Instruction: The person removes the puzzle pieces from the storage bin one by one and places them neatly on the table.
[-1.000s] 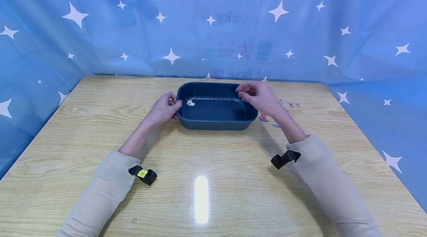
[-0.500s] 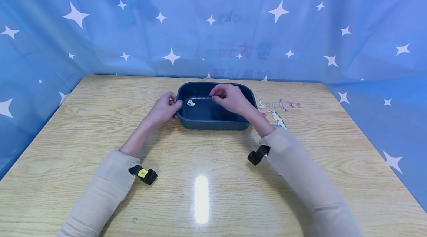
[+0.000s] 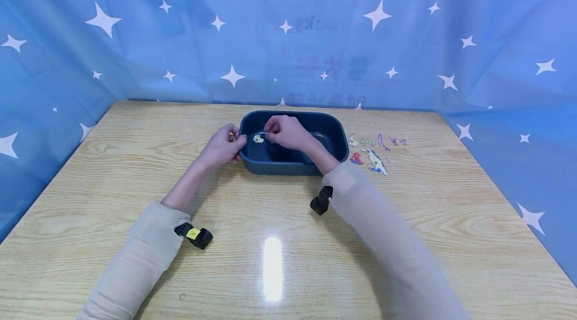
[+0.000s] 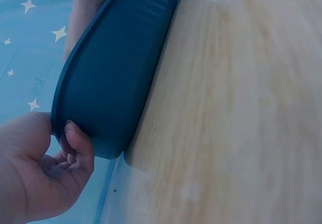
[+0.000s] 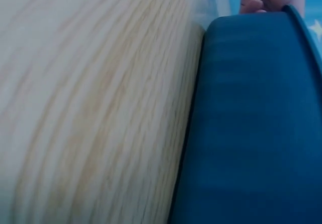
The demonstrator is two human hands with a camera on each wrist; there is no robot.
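A dark blue plastic basin with rounded corners stands at the back middle of the table. My left hand grips its left end, thumb over the rim and fingers curled against the outside, as the left wrist view also shows. Inside the basin lies a small cream cut-out piece, flat like a sticker. Just right of it, my right hand reaches over the basin's inside, thumb and fingertips drawn together. Whether anything is between those fingertips is too small to tell.
Right of the basin lie several flat cut-outs: a long cream one, a red and blue one, a purple one and smaller ones. A blue star-patterned curtain stands behind the wooden table.
My right hand has moved left across the basin, from its right rim to beside the cream piece inside. The cut-outs on the right came into sight. My left hand stays on the rim.
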